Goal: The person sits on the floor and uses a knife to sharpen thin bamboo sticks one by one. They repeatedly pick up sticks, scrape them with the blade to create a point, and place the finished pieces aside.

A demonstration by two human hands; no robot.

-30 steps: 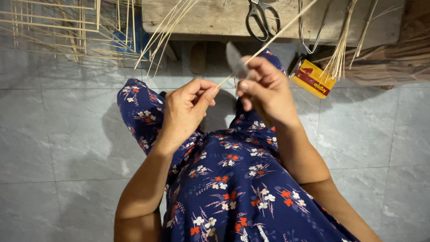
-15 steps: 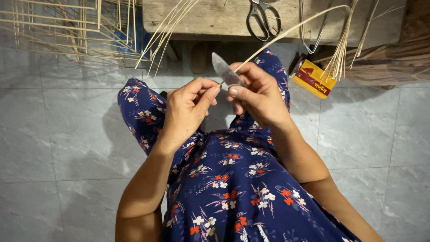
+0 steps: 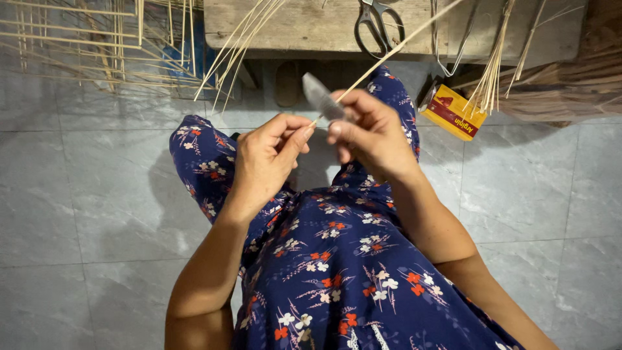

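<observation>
Closest to my view, a dark blue dress printed with red and white flowers [image 3: 337, 272] covers the lap and the two raised knees, with both forearms reaching forward over it. Just above the lap, my left hand [image 3: 265, 159] is curled, its thumb and forefinger pinched on the near end of a long thin pale bamboo strip [image 3: 389, 55]. My right hand [image 3: 372, 133] sits right beside it, nearly touching, fingers clenched around the handle of a small knife with a short grey metal blade [image 3: 319, 97]; the blade sticks up and to the left, and its edge meets the strip close to the pinch. From there the strip runs up and to the right, slanting away over the far bench. Under everything lies a floor of large grey stone tiles [image 3: 84, 214]. Farther off, to the right, a small yellow and red cardboard box [image 3: 457, 111] rests tilted on the tiles beside a bundle of thin sticks. Beyond that stands a low worn wooden bench [image 3: 304, 29], with a pair of metal scissors [image 3: 379, 23] lying on it. At the far left, a loose open frame of pale bamboo slats [image 3: 84, 42] stands on the floor.
</observation>
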